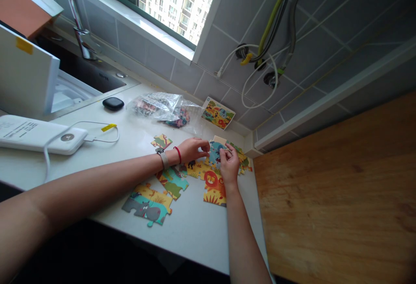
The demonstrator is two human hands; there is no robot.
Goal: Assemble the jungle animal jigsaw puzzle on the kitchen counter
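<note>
My left hand [194,148] hovers over the joined yellow puzzle pieces, its fingers curled beside a blue elephant piece [215,151]; whether it grips anything is too small to tell. At the right edge of that blue piece, my right hand [229,162] has its thumb and fingers pinched together on a puzzle piece. Below the hands lies a lion section [214,186]. A hippo section [147,206] and a green section [173,182] rest to the left, under and past my left forearm. More pieces [243,160] are right of my right hand.
A reference picture card [218,113] leans on the tiled wall. Plastic bags [159,106] of pieces, a black case [113,103] and a white power bank [39,134] with a cable lie on the counter. A loose piece [161,141] is near my left wrist. A wooden board [334,188] stands right.
</note>
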